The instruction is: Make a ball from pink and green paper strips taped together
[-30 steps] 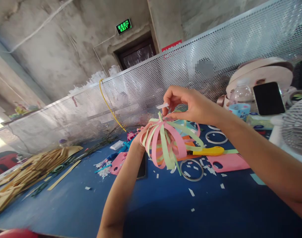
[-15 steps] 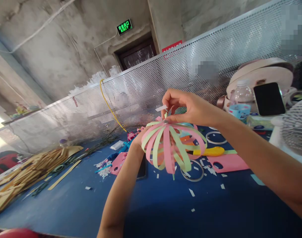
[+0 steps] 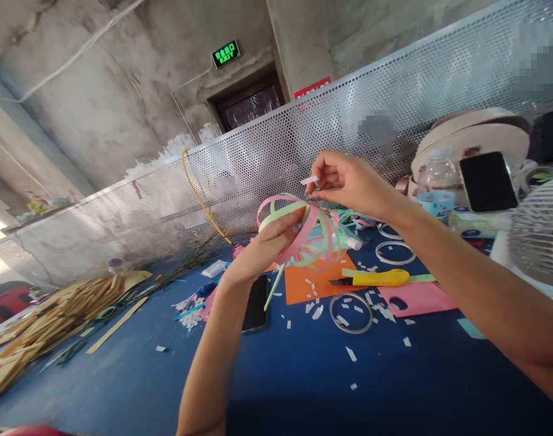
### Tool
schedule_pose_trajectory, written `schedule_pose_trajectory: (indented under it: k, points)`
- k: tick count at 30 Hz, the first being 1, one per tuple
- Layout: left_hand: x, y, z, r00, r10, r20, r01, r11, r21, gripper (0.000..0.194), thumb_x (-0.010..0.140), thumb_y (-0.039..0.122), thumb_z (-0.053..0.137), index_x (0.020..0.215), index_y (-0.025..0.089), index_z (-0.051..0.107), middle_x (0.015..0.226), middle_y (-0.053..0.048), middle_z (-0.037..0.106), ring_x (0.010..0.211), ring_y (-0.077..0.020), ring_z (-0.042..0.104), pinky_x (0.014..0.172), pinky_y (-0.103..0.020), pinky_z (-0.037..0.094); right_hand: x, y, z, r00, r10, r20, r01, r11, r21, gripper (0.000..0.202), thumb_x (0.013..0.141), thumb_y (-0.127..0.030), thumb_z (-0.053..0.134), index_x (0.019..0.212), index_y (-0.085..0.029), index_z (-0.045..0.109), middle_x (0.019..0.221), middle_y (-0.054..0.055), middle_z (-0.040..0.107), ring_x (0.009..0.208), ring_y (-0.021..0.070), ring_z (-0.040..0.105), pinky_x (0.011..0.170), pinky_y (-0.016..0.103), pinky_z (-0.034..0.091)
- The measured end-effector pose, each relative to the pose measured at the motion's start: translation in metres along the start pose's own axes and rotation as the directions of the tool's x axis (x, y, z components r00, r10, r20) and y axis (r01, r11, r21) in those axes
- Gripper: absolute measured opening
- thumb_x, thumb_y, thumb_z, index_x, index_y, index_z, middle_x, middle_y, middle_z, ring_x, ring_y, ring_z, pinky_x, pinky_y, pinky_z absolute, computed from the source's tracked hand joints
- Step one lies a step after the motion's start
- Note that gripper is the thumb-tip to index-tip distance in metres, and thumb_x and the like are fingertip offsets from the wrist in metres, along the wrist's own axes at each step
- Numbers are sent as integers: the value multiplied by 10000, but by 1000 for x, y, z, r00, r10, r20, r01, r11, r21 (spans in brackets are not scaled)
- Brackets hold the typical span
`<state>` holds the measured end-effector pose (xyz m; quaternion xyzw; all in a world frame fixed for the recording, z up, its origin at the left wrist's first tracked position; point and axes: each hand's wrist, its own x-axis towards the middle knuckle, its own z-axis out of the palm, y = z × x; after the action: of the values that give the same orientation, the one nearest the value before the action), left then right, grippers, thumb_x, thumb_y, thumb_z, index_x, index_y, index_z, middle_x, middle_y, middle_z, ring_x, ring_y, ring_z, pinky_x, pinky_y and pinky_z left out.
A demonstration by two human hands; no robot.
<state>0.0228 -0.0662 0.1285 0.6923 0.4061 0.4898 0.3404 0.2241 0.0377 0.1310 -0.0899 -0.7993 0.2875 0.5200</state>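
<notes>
A round paper lantern (image 3: pixel 309 229) made of looped pink and pale green strips is held tilted above the table. My left hand (image 3: pixel 276 243) is closed on its side, its fingertips partly hidden among the strips. A thin green stem (image 3: pixel 275 287) points downward from the lantern. At the lantern's gathered end, my right hand (image 3: pixel 344 181) pinches with thumb and forefinger; what lies between those fingertips is too small to make out. A small white strip of paper (image 3: pixel 309 180) juts from the curled fingers of that hand.
Below lie an orange sheet (image 3: pixel 298 286), a yellow utility knife (image 3: pixel 380 278) with its blade out, metal rings (image 3: pixel 351 313), pink card (image 3: pixel 417 299), white scraps and a phone (image 3: pixel 256 304). Wooden strips (image 3: pixel 62 321) pile up left. A fan (image 3: pixel 539 230) and a bottle (image 3: pixel 436 181) stand right.
The lantern has tipped from upright to tilted, its stem now slanting to the lower left. My left hand has come into view on its side; my right hand has moved slightly up and right.
</notes>
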Motion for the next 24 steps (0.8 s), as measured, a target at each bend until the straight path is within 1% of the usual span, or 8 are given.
schedule_pose_trajectory:
  k: [5, 9, 11, 13, 16, 18, 20, 24]
  points:
    - [-3, 2, 8, 996, 71, 61, -80, 982, 173, 366, 896, 207, 623, 1256, 212, 686, 1318, -76, 675, 1423, -295, 440, 1175, -447, 371, 1, 8, 3, 996, -10, -86, 5, 998, -60, 259, 791, -264, 736, 898, -232, 502, 872, 27, 696, 901, 224, 704, 844, 404, 547]
    - [-10, 12, 9, 992, 45, 115, -75, 961, 267, 301, 931, 296, 613, 1202, 218, 721, 1331, -84, 674, 1417, -288, 454, 1202, -449, 315, 2, 9, 1, 990, -69, -120, 43, 978, -203, 211, 808, -236, 701, 893, -231, 508, 849, 7, 644, 856, 199, 674, 829, 384, 528]
    - [-15, 19, 1, 988, 9, 151, -51, 959, 279, 248, 928, 355, 630, 1070, 213, 775, 1165, -101, 750, 1255, -282, 612, 1113, -414, 437, 3, 11, -1, 993, -71, -99, 51, 981, -185, 207, 809, -232, 689, 895, -234, 501, 865, 4, 626, 861, 194, 659, 828, 380, 521]
    - [-18, 24, -11, 990, -38, 135, 0, 964, 265, 320, 944, 434, 598, 924, 185, 799, 889, -116, 785, 881, -242, 748, 849, -352, 580, 3, 13, -5, 998, -54, -45, 48, 992, -113, 220, 806, -221, 680, 911, -239, 488, 895, 7, 625, 887, 196, 647, 839, 381, 514]
    - [-17, 25, -33, 999, 30, -25, -23, 963, 269, 439, 961, 465, 564, 704, 165, 755, 527, -66, 667, 456, -136, 620, 479, -247, 479, 3, 16, -10, 998, -41, 55, 42, 999, -23, 253, 792, -188, 675, 928, -248, 470, 907, 2, 613, 899, 191, 624, 841, 371, 504]
    - [-12, 20, -46, 967, 179, -183, -118, 946, 301, 317, 937, 376, 623, 725, 175, 746, 580, -43, 678, 506, -114, 624, 492, -220, 467, 1, 14, -12, 992, -49, 113, 49, 999, 1, 254, 794, -160, 662, 937, -247, 470, 911, -3, 593, 904, 182, 607, 853, 361, 495]
    - [-5, 11, -52, 926, 271, -264, -166, 917, 362, 134, 881, 269, 682, 814, 189, 766, 733, -40, 735, 662, -125, 681, 603, -221, 520, -1, 11, -11, 983, -63, 174, 60, 998, 23, 242, 813, -133, 634, 953, -243, 470, 925, -2, 577, 913, 174, 594, 872, 356, 485]
    - [6, -6, -49, 980, 134, -149, -72, 929, 363, 115, 821, 203, 701, 881, 201, 799, 834, -55, 778, 759, -154, 706, 735, -281, 562, -3, 1, -5, 961, -77, 266, 67, 997, 44, 236, 834, -96, 597, 973, -237, 469, 937, -4, 554, 928, 166, 583, 890, 348, 472]
